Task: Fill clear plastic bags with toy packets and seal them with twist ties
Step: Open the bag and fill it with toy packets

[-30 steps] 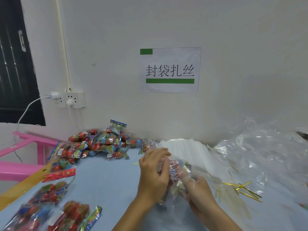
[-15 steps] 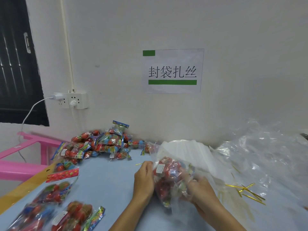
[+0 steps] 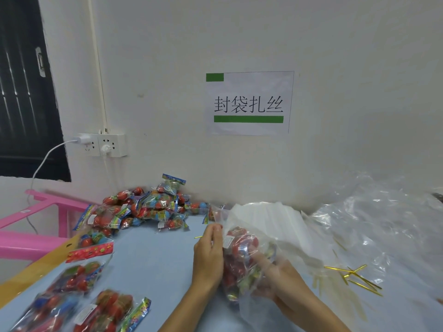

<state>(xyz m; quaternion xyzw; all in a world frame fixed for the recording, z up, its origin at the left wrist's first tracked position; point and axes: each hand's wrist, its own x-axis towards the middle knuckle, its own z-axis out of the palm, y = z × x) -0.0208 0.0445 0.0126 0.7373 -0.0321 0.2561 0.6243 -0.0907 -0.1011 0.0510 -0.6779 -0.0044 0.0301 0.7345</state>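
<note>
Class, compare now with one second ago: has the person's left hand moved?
Yes. The left hand has shifted left, away from the white bag stack, and no longer covers the clear bag of toy packets.

two hands (image 3: 208, 257) work one clear bag (image 3: 244, 264). one paper sign (image 3: 249, 103) and two wall sockets (image 3: 102, 144) show. the toy packets (image 3: 148, 208) and gold twist ties (image 3: 354, 277) overlap too much to count.
</note>
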